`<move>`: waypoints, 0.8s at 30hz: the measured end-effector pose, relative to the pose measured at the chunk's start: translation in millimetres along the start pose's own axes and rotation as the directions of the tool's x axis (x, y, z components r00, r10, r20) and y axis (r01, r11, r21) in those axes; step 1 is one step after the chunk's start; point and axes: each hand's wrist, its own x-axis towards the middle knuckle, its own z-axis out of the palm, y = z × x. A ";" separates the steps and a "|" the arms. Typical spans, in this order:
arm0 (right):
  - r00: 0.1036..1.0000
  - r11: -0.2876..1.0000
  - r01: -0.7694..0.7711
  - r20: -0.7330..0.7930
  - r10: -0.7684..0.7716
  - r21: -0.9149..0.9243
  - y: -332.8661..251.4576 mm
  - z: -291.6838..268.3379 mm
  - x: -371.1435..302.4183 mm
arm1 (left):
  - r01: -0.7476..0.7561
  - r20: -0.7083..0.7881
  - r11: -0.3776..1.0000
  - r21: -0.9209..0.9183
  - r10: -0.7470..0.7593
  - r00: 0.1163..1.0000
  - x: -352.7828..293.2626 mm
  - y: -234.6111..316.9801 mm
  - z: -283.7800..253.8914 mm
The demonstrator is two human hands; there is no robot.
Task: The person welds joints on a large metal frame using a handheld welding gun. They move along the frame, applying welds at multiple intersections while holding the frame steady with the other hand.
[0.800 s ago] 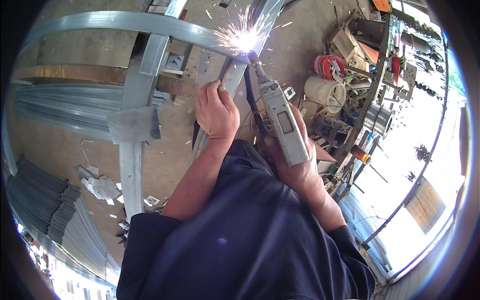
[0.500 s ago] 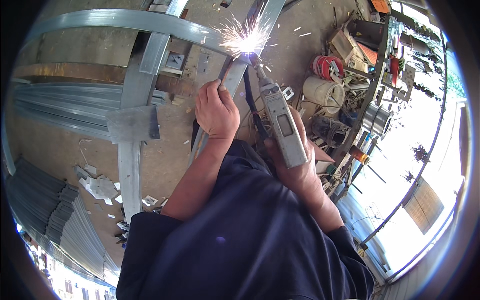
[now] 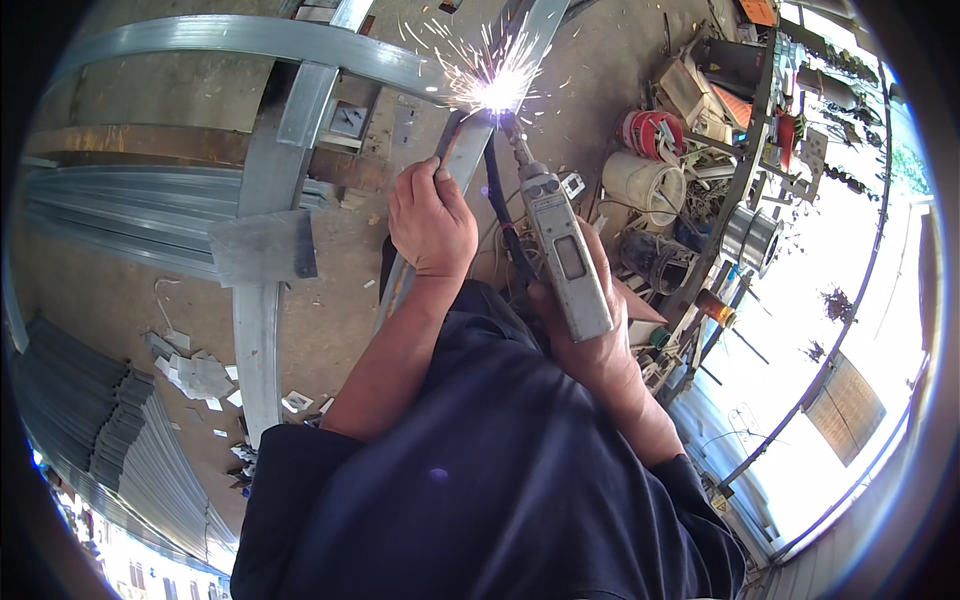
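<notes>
My right hand [image 3: 603,362] is wrapped around a grey, boxy welding gun [image 3: 553,215]. The gun's nozzle points away from me into a bright white glare with sparks [image 3: 497,93], where a slanted metal tube [image 3: 466,155] meets a curved steel beam [image 3: 240,36]. The glare hides the joint itself. To the left of the gun, my left hand [image 3: 433,225] pinches a thin copper-coloured rod [image 3: 453,143] between thumb and forefinger. That rod runs along the slanted tube toward the glare. A dark cable [image 3: 497,190] hangs between the tube and the gun.
Another steel beam [image 3: 258,345] crosses at left, with a square metal plate [image 3: 262,247] on it. Long metal profiles [image 3: 130,215] and corrugated sheets [image 3: 120,410] lie farther left. On the right stand a white bucket [image 3: 640,185], a red bucket [image 3: 650,135] and a cluttered rack [image 3: 735,205].
The spark spray has changed shape, spreading more up and to the left. Both hands keep their grips and have barely moved; the whole view has shifted slightly.
</notes>
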 end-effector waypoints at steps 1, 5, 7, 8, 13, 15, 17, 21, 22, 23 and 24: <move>1.000 1.000 -0.008 0.005 0.008 -0.013 -0.5 -0.3 -0.6 | -0.002 0.001 1.000 -0.001 0.002 1.000 0.2 -0.2 -0.2; 1.000 0.999 0.005 0.005 -0.005 -0.042 1.1 -0.2 -2.4 | -0.008 0.001 1.000 -0.001 0.008 1.000 0.5 0.4 -0.8; 1.000 0.999 0.004 0.001 -0.004 -0.036 0.0 -0.5 -2.5 | -0.003 0.002 1.000 0.023 0.003 1.000 -0.9 -2.4 1.2; 1.000 1.000 0.001 -0.001 -0.001 -0.029 -0.6 -0.5 -2.5 | 0.000 0.002 0.999 0.035 0.000 1.000 -1.6 -3.7 2.1; 1.000 1.000 -0.022 -0.005 0.022 -0.017 -2.0 0.1 -4.3 | -0.003 0.012 0.999 0.044 0.002 1.000 -1.9 -4.5 2.2; 1.000 1.000 -0.027 -0.005 0.027 -0.014 -1.6 0.3 -5.2 | -0.016 0.005 0.999 0.044 0.016 1.000 -2.0 -5.1 2.6; 1.000 1.000 -0.015 -0.008 0.015 -0.018 1.5 1.4 -6.9 | -0.039 -0.011 0.999 0.037 0.040 0.999 -2.0 -7.2 4.3; 0.999 0.999 -0.045 0.014 0.045 -0.003 0.1 -1.0 -7.5 | -0.006 0.004 1.000 0.013 0.006 1.000 0.1 -0.3 0.0; 0.999 0.999 -0.048 0.017 0.048 -0.011 0.5 -1.2 -8.0 | -0.006 0.001 1.000 0.015 0.006 1.000 0.0 -0.2 0.1; 0.998 0.999 -0.051 0.019 0.051 -0.019 0.8 -1.3 -8.5 | -0.006 -0.001 1.000 0.018 0.006 1.000 -0.1 -0.1 0.3; 0.999 0.999 -0.041 0.013 0.041 -0.015 0.9 -1.1 -9.1 | -0.008 0.002 1.000 0.025 0.008 1.000 -0.7 -1.7 1.2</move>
